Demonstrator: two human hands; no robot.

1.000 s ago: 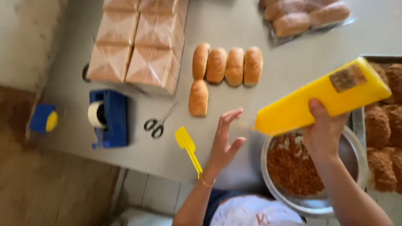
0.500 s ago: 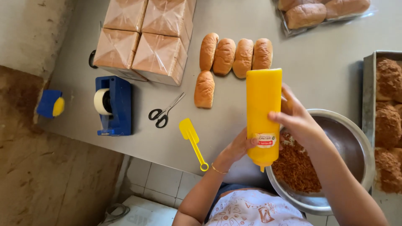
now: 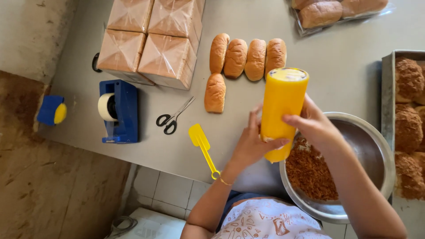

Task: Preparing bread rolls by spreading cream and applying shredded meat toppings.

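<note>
**Yellow squeeze bottle gripped in both hands**

At centre-right of the frame, a yellow squeeze bottle (image 3: 282,110) is held upright above the table edge, just left of a steel bowl (image 3: 376,146) of brown shredded filling. The left hand (image 3: 250,146) is wrapped around its lower part from the left, fingers curled shut. The right hand (image 3: 315,126) is closed on it from the right, forearm angled in from the lower right.

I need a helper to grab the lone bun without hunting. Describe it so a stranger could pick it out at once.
Start at the grey table and find the row of four buns near its middle, right of the wrapped boxes. The lone bun lies just below the row's left end, beside the scissors. It alone sits outside the row.
</note>
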